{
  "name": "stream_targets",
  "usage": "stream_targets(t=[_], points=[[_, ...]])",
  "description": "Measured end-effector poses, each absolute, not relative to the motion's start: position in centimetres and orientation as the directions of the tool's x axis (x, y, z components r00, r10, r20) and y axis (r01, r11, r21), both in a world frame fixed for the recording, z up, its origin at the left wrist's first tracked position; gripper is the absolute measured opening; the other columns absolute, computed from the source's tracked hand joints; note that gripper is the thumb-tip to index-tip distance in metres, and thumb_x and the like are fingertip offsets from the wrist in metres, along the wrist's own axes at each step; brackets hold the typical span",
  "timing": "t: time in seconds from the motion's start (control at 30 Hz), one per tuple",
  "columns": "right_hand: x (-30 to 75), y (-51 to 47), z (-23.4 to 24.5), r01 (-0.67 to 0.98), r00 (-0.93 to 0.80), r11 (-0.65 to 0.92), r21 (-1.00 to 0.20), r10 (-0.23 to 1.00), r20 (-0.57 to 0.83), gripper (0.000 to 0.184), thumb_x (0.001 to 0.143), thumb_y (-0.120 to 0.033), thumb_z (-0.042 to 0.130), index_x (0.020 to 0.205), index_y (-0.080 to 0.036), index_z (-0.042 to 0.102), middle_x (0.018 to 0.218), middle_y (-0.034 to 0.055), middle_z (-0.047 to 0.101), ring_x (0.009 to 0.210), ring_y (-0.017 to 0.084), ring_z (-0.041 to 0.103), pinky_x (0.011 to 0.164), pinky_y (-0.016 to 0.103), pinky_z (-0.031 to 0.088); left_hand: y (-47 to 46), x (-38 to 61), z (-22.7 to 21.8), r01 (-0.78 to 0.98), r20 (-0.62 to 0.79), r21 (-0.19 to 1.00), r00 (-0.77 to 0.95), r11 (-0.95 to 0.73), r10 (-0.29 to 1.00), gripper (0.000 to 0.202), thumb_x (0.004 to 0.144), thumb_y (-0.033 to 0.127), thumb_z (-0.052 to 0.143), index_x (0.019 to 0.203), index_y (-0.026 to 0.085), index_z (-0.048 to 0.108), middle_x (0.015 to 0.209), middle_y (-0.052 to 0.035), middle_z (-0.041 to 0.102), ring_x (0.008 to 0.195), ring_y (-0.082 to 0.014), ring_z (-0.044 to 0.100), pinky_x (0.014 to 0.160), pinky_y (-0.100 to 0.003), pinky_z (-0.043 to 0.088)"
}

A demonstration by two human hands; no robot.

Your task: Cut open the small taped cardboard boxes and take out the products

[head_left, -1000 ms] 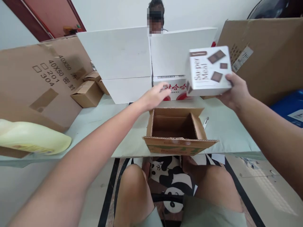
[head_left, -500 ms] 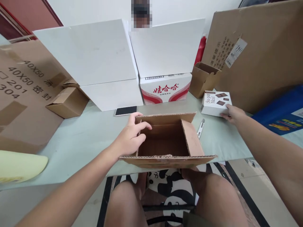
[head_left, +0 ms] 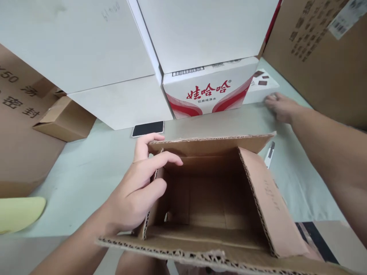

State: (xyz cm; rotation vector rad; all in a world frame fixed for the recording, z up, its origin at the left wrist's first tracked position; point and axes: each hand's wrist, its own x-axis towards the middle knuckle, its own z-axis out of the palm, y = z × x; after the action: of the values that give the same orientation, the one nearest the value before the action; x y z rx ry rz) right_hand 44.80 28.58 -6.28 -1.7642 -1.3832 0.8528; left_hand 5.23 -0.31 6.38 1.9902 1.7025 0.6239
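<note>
An open brown cardboard box stands at the table's near edge, empty inside, flaps spread. My left hand grips its left flap, fingers curled over the edge into the box. My right hand lies flat on the table at the far right, fingers stretched toward a small white "Super Meal" box, close to it but holding nothing.
A white carton with red print and large white boxes stand behind. A black phone lies before them. A pen-like tool lies right of the box. Brown cartons left, big cardboard right, a yellow object near left.
The view has moved closer and lower over the open box. My right hand has let go of the small white box and drawn slightly back; my left hand stays on the flap.
</note>
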Motion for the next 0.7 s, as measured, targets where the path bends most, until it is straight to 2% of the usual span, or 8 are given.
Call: stream_targets(t=[0.1,0.23,0.33,0.4,0.43,0.57,0.63,0.7], points=[[42.9,27.3,-5.9,0.446,0.097,-0.208,-0.870,0.978,-0.185,0.067,0.097,-0.023,0.059,0.159,-0.014,0.038,0.171,0.0204,0.034,0.157,0.021,0.039,0.127,0.036,0.033,-0.8,5.7,6.8,0.781,0.017,0.615,0.123,-0.107,0.992,0.037,0.083,0.023,0.045,0.107,0.030,0.073,0.147,-0.0049,0.037,0.129,-0.0360,0.044,0.101,-0.056,0.054],[41.5,21.1,-4.8,0.423,-0.079,-0.105,-0.900,0.985,-0.151,0.069,0.091,-0.034,0.065,0.155,-0.018,0.048,0.170,0.0145,0.038,0.159,0.025,0.037,0.133,0.038,0.024,-1.3,5.4,6.4,0.706,0.060,0.692,0.156,-0.153,0.986,0.037,0.079,0.021,0.045,0.104,0.027,0.071,0.146,-0.0056,0.037,0.136,-0.0361,0.039,0.110,-0.058,0.047],[41.2,13.5,-4.3,0.331,-0.288,0.004,-0.944,0.953,-0.097,0.088,0.081,-0.072,0.068,0.155,-0.028,0.048,0.168,0.0108,0.043,0.158,0.031,0.039,0.131,0.047,0.032,-1.9,4.6,5.6,0.599,0.122,0.769,0.206,-0.224,0.971,0.036,0.073,0.021,0.047,0.100,0.023,0.070,0.144,-0.0082,0.041,0.143,-0.0366,0.035,0.118,-0.057,0.042],[41.1,8.1,-4.2,0.211,-0.486,0.087,-0.974,0.874,-0.027,0.119,0.067,-0.096,0.062,0.163,-0.032,0.036,0.172,0.0106,0.037,0.159,0.036,0.037,0.129,0.055,0.036,-2.3,3.9,4.9,0.534,0.169,0.804,0.215,-0.260,0.962,0.035,0.069,0.023,0.049,0.098,0.022,0.069,0.143,-0.0089,0.045,0.145,-0.0366,0.035,0.123,-0.057,0.038],[41.0,5.5,-4.3,0.163,-0.559,0.123,-0.979,0.829,0.011,0.130,0.062,-0.102,0.058,0.167,-0.033,0.027,0.175,0.0097,0.030,0.161,0.037,0.033,0.129,0.055,0.036,-2.4,3.7,4.6,0.510,0.192,0.816,0.203,-0.271,0.960,0.034,0.067,0.024,0.050,0.096,0.022,0.068,0.143,-0.0091,0.046,0.145,-0.0368,0.036,0.125,-0.057,0.036],[40.3,-2.1,-5.5,0.161,-0.639,0.305,-0.939,0.757,0.136,0.158,0.053,-0.105,0.060,0.168,-0.032,-0.020,0.180,0.0103,0.005,0.166,0.038,0.011,0.133,0.060,0.021,-2.3,3.0,4.1,0.431,0.234,0.857,0.161,-0.282,0.959,0.035,0.057,0.027,0.052,0.089,0.020,0.065,0.141,-0.0122,0.049,0.146,-0.0408,0.035,0.128,-0.059,0.030],[39.7,-4.1,-6.5,0.253,-0.613,0.386,-0.887,0.774,0.162,0.166,0.051,-0.097,0.073,0.166,-0.030,-0.028,0.180,0.0146,0.000,0.165,0.043,0.011,0.133,0.063,0.020,-2.2,3.0,4.5,0.393,0.209,0.882,0.165,-0.259,0.964,0.038,0.052,0.026,0.053,0.087,0.020,0.064,0.141,-0.0136,0.050,0.147,-0.0426,0.034,0.129,-0.061,0.028],[39.0,-5.5,-7.4,0.322,-0.581,0.429,-0.844,0.793,0.182,0.165,0.057,-0.084,0.083,0.165,-0.030,-0.029,0.179,0.0180,0.000,0.164,0.046,0.016,0.130,0.065,0.026,-2.3,3.0,5.0,0.368,0.182,0.900,0.166,-0.232,0.969,0.039,0.048,0.025,0.054,0.085,0.019,0.065,0.140,-0.0145,0.050,0.147,-0.0441,0.033,0.130,-0.062,0.025]])
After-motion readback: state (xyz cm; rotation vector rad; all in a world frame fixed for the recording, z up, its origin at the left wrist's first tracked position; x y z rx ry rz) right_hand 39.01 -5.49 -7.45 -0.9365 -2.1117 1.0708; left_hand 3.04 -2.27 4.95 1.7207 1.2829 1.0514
